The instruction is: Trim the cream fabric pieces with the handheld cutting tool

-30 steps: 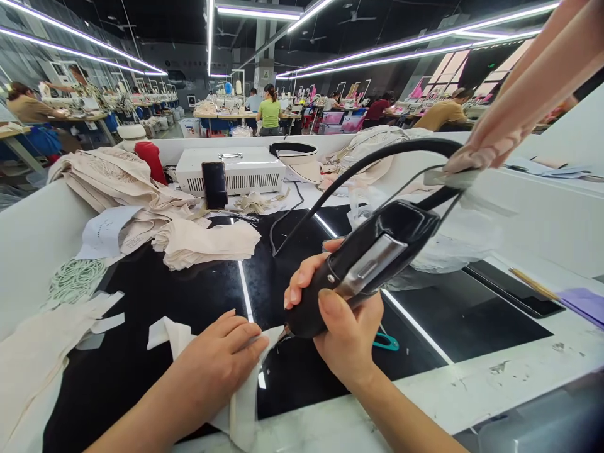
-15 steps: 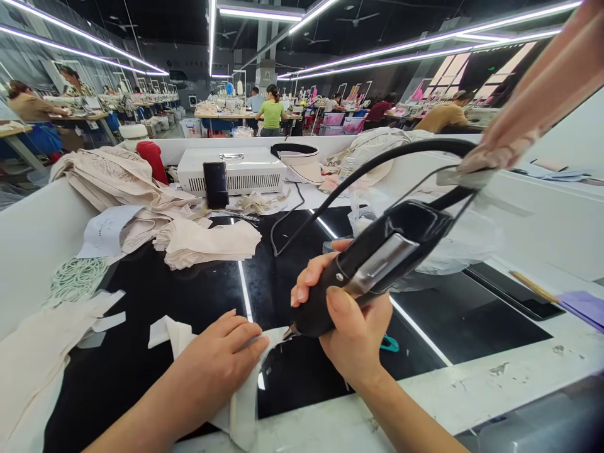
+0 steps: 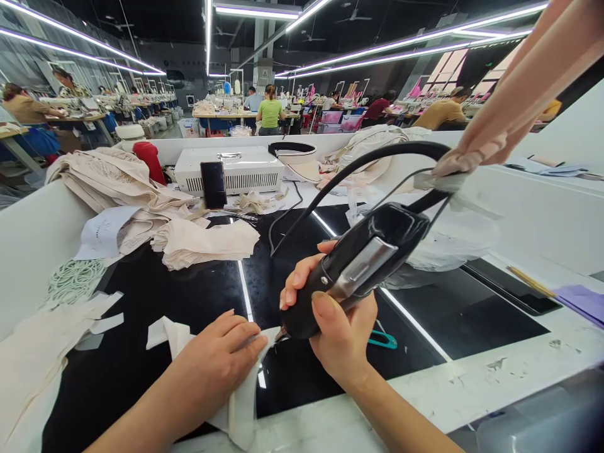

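Left hand (image 3: 214, 355) lies flat, fingers spread, pinning the fabric (image 3: 243, 402); right hand (image 3: 337, 327) grips the cutter (image 3: 358, 264): keep the tip clear of the fingertips.

This is a garment factory floor, a large open hall. Long light strips (image 3: 94, 53) run along a dark ceiling toward the far wall. Rows of work tables (image 3: 70, 119) stretch back on both sides, with seated and standing workers (image 3: 270, 113) bent over them. Closer in, a white-walled bench with a black top (image 3: 189, 296) carries stacks of beige cloth (image 3: 117, 182), cut fabric pieces (image 3: 101, 324), a bundle of white elastic rings (image 3: 73, 280), paper slips (image 3: 101, 233) and a white machine box (image 3: 231, 170). More cloth piles (image 3: 372, 141) lie behind.
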Available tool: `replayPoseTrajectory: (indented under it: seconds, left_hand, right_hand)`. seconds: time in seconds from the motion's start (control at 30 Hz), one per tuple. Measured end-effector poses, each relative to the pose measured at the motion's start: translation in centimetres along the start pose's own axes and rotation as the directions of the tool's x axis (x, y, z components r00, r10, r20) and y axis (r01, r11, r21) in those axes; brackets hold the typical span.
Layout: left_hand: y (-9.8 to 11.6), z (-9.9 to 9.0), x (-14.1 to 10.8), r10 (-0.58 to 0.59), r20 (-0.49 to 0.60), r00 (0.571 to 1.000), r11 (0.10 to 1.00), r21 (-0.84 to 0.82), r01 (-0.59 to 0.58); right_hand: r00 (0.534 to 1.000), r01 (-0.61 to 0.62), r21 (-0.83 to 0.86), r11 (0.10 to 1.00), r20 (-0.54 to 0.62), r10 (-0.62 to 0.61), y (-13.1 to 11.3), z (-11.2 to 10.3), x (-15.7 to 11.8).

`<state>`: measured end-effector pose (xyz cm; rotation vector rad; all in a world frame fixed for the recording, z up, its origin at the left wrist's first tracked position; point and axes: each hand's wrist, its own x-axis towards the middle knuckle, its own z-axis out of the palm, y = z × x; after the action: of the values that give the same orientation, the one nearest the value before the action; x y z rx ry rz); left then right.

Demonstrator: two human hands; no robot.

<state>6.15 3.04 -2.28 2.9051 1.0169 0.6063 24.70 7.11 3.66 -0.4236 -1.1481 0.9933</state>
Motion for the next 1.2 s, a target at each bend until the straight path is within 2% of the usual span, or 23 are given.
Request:
replayPoseTrajectory:
  seconds: [0.27, 0.47, 0.73, 0.83, 0.93, 1.03, 1.2]
  left_hand:
    - [0.2, -0.3, 0.1, -0.014, 0.031, 0.999, 1.000, -0.008, 0.014]
    - [0.1, 0.1, -0.1, -0.023, 0.001, 1.000, 1.000, -0.015, 0.023]
    - [0.0, 0.1, -0.1, -0.025, -0.022, 0.999, 1.000, -0.011, 0.024]
    - [0.0, 0.2, -0.1, 0.005, -0.070, 0.998, 0.999, 0.043, -0.002]
    - [0.2, 0.1, 0.0, 0.027, -0.116, 0.993, 0.986, 0.167, -0.007]
    - [0.7, -0.1, -0.2, -0.004, -0.111, 0.994, 0.977, 0.213, 0.027]
    - [1.6, -0.4, -0.6, -0.096, -0.053, 0.994, 0.989, 0.107, 0.101]
  right_hand:
    - [1.000, -0.003, -0.071, 0.997, 0.015, 0.004, -0.3, 0.0, 0.1]
    - [0.996, -0.001, -0.080, 0.997, -0.093, -0.006, -0.8, -0.6, 0.4]
    - [0.998, -0.001, -0.102, 0.995, -0.059, -0.005, -0.7, -0.7, 0.2]
    - [0.998, -0.001, -0.131, 0.991, -0.056, -0.006, -0.9, -0.6, 0.2]
    - [0.998, 0.011, -0.145, 0.989, -0.058, -0.020, -1.1, -0.6, -0.1]
    - [0.997, 0.029, -0.149, 0.988, -0.062, -0.039, -1.4, -0.5, -0.5]
    - [0.993, 0.036, -0.202, 0.979, -0.099, -0.057, -2.0, -0.1, -1.0]
